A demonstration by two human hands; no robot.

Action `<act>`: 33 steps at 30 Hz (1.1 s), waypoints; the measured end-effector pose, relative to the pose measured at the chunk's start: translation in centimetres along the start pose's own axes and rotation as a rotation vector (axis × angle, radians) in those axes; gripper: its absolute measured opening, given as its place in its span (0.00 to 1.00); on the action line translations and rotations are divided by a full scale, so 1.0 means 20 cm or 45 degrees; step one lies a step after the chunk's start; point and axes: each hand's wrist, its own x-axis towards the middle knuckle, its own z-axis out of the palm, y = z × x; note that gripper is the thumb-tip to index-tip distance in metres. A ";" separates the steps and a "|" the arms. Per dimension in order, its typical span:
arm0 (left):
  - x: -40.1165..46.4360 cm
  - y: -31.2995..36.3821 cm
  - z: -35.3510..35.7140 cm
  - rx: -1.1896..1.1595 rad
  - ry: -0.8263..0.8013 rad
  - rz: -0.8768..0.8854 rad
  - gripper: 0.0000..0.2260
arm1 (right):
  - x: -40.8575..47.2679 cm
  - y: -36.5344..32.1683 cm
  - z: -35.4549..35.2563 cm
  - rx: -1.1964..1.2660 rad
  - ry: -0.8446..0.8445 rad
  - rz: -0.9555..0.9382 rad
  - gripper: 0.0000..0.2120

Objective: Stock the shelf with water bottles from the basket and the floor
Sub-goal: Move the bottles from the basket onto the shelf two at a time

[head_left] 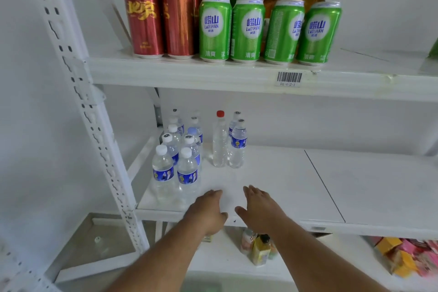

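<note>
Several clear water bottles with blue labels (175, 161) stand in two rows at the left of the middle white shelf (284, 185). To their right stand a red-capped bottle (220, 142) and two more blue-label bottles (238, 147). My left hand (206, 211) rests at the shelf's front edge, just right of the nearest bottle, fingers apart and holding nothing. My right hand (258, 208) hovers beside it, palm facing left, also holding nothing. No basket or floor bottles are in view.
The upper shelf (213, 73) carries red cans, green cans (248, 31) and glass bottles. Below, small drink bottles (259, 249) and coloured packets (407, 258) sit on the lower shelf. A perforated white upright (94, 125) stands at the left.
</note>
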 end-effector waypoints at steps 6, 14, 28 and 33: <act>-0.24 0.02 0.24 0.090 -0.062 -0.074 0.31 | -0.32 0.09 0.20 0.076 -0.052 -0.050 0.35; -0.55 -0.10 0.68 0.078 -0.410 -0.247 0.31 | -0.69 0.27 0.66 0.205 -0.336 0.077 0.33; -0.59 -0.72 0.91 -0.068 -0.641 -0.364 0.34 | -0.70 0.15 1.12 0.312 -0.544 0.514 0.33; -0.48 -1.06 1.00 -0.116 -0.709 -0.384 0.33 | -0.64 0.05 1.38 0.368 -0.629 0.683 0.34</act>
